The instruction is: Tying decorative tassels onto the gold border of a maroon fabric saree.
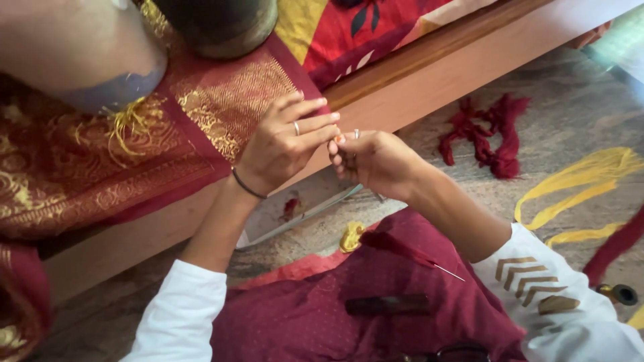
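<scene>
The left hand [282, 144] and right hand [372, 159] are pinching together at the maroon sari's edge [315, 107], each grip clenched on something too fine to see. Yellow tassels [127, 124] are already hanging further along; maroon thread bundles [486, 137] are lying unused on the floor.

Both hands meet at the wooden ledge [429, 74]: cloth [221, 100] on it leftward, thread bundle [486, 134] on the floor rightward.
</scene>
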